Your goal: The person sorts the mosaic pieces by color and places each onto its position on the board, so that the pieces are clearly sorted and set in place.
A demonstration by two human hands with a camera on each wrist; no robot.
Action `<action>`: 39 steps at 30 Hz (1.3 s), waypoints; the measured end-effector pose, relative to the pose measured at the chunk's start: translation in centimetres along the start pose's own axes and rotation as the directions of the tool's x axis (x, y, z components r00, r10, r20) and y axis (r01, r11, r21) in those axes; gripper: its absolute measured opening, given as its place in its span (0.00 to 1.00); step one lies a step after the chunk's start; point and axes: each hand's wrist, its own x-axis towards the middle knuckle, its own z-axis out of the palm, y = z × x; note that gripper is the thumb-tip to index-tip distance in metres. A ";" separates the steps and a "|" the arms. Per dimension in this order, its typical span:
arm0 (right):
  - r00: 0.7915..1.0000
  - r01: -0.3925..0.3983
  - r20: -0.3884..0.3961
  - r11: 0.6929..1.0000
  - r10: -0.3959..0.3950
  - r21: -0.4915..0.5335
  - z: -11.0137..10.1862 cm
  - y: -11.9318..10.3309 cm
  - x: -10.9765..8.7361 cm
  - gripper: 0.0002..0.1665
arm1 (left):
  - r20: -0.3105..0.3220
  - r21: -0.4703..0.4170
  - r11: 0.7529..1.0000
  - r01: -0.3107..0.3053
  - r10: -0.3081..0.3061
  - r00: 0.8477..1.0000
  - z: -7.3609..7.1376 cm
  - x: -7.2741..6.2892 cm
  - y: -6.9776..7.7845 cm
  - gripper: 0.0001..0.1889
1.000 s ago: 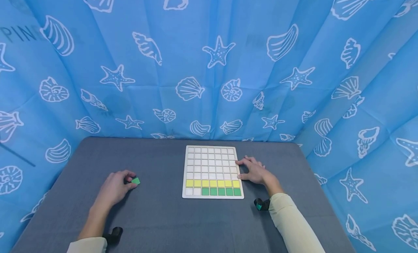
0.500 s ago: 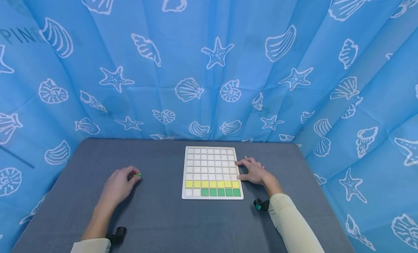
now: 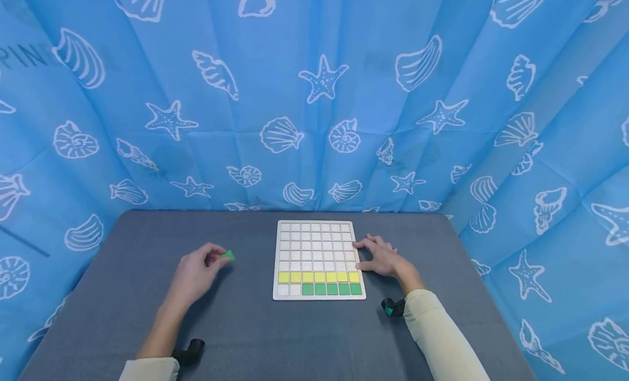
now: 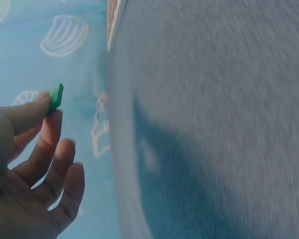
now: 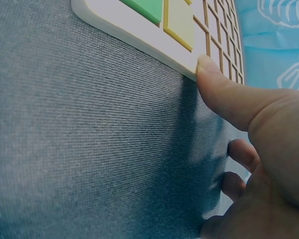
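Observation:
Between thumb and fingertips my left hand pinches a small green square tile. In the left wrist view the green tile shows edge-on, the other fingers loosely bent below it. To the right lies a white square grid board. Its nearest row has two white cells at the left, then several green tiles; a row of yellow tiles runs behind, and the farther cells are white. My right hand rests at the board's right edge, its thumb touching the rim and the other fingers spread loosely.
A grey cloth-covered table lies under both hands. Blue curtains with white shell and starfish prints stand along its back and sides. A black wrist device sits on the left wrist, another black device on the right.
My left hand has moved to the right and slightly farther back, toward the board, carrying the green tile, which has turned in the fingers. The right hand and the board stay in place.

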 end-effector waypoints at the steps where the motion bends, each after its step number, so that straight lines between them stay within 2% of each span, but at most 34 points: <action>1: 1.000 -0.002 0.001 1.000 0.002 0.000 0.0 0.0 0.0 0.38 | 0.000 -0.004 1.000 -0.006 0.006 1.000 0.2 0.0 0.2 0.12; 7: 1.000 -0.009 0.002 1.000 0.009 -0.006 -0.1 0.0 0.1 0.38 | -0.008 -0.030 0.999 -0.042 0.042 0.999 1.1 0.5 1.1 0.11; 16: 1.000 -0.024 0.012 0.999 0.024 -0.027 -0.3 -0.1 0.2 0.37 | 0.016 -0.085 0.995 -0.043 0.044 0.999 3.1 0.7 2.9 0.09; 28: 0.998 -0.055 0.014 0.997 0.056 -0.062 -0.4 -0.5 0.5 0.37 | 0.081 -0.163 0.983 -0.082 0.096 0.992 5.8 0.9 4.6 0.07; 39: 0.995 -0.104 -0.001 0.989 0.104 -0.108 0.0 -0.7 0.9 0.37 | 0.158 -0.226 0.970 -0.094 0.132 0.979 8.0 0.6 6.7 0.05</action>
